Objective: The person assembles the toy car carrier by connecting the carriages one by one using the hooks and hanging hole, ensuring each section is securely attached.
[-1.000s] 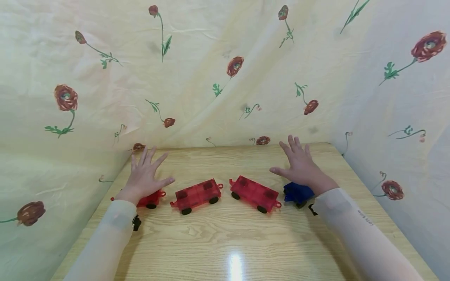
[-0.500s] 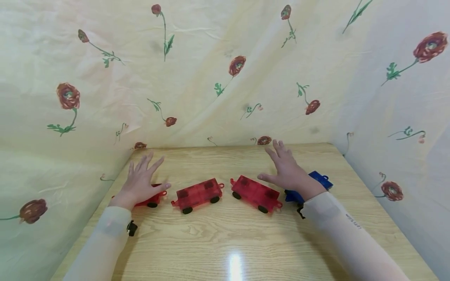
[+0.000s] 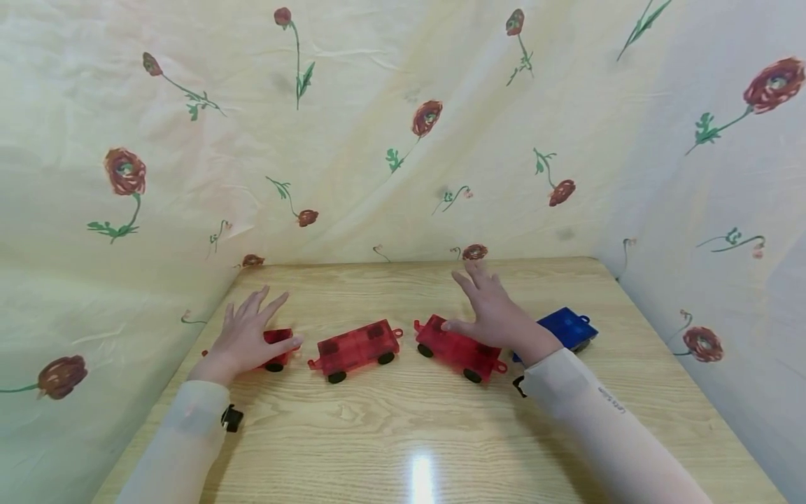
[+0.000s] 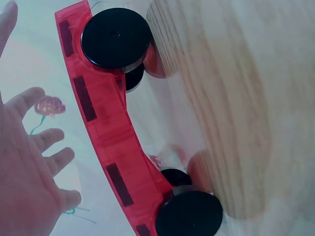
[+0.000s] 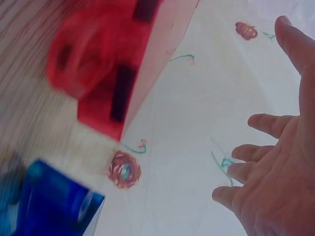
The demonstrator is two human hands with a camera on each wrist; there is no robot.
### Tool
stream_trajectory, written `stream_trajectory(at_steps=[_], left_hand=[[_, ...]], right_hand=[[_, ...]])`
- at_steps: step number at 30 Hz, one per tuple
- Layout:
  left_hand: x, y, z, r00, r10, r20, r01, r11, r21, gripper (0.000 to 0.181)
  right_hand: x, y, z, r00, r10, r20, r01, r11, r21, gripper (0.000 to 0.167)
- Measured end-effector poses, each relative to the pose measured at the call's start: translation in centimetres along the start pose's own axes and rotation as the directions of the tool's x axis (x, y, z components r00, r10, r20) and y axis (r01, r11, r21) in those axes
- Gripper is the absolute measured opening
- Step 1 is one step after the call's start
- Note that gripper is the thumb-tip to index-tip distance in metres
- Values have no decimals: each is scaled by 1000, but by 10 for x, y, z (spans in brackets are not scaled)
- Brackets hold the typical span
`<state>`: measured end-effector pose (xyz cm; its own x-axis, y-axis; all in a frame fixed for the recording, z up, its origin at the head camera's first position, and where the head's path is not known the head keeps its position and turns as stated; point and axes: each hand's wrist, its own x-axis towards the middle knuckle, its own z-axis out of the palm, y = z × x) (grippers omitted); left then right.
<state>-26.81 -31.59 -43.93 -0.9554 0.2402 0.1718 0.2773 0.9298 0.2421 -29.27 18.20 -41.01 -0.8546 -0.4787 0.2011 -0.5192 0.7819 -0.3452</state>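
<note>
Over the left red car (image 3: 277,352) hangs my left hand (image 3: 248,337), fingers spread, holding nothing; it hides part of that car. The left wrist view shows a red car (image 4: 106,123) on black wheels beside the spread left hand (image 4: 27,167). My right hand (image 3: 494,308), also spread and holding nothing, is above the right end of the table's car row, between the right red car (image 3: 456,350) and the blue car (image 3: 567,327). In the right wrist view the right hand (image 5: 280,172) is apart from a red car (image 5: 113,73) and a blue one (image 5: 54,201).
Another red car (image 3: 355,348) stands left of centre, apart from its neighbours. All stand on a wooden table (image 3: 378,434). Flowered cloth (image 3: 352,140) rises behind the table and at both sides. A small black piece (image 3: 232,418) shows at the left sleeve.
My right hand has moved left, away from the blue car, uncovering more of it, and now partly overlaps the right red car. My left hand has shifted slightly left and nearer. The cars stay put.
</note>
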Motion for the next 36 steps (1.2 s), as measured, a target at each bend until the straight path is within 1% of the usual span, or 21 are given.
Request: stream_trajectory(at_steps=[7,11,14,16,22,29,32,36], left_hand=[[-9,-5,2,999,-12,43,14,999,-48,106],[-13,-9,5,998,-25,50,28,997,-69,107],[-15,-11,6,998,-23,51,27,996,-80,106],[-17,-13,7,998,-20,53,25,995,-93,105],[-22,-17,7,997,-9,79,19,991,-129,105],[-26,-24,9,997,-6,77,18,988,-151,104],[-28,-24,9,997,-16,82,29,985,-171,100],[-30,-22,7,997,-27,77,44,974,-221,94]], right_hand=[[5,-16,6,1000,-14,25,15,1000,-4,105],[6,-23,10,999,2,41,-3,1000,26,101],[7,-28,14,998,12,55,-15,999,49,98],[8,-31,16,998,4,62,-8,998,61,98],[12,-43,22,996,-15,91,10,998,56,99],[17,-59,27,992,-53,113,46,997,63,98],[21,-63,32,991,-74,109,66,995,74,97],[25,-67,39,988,-106,111,96,991,89,96]])
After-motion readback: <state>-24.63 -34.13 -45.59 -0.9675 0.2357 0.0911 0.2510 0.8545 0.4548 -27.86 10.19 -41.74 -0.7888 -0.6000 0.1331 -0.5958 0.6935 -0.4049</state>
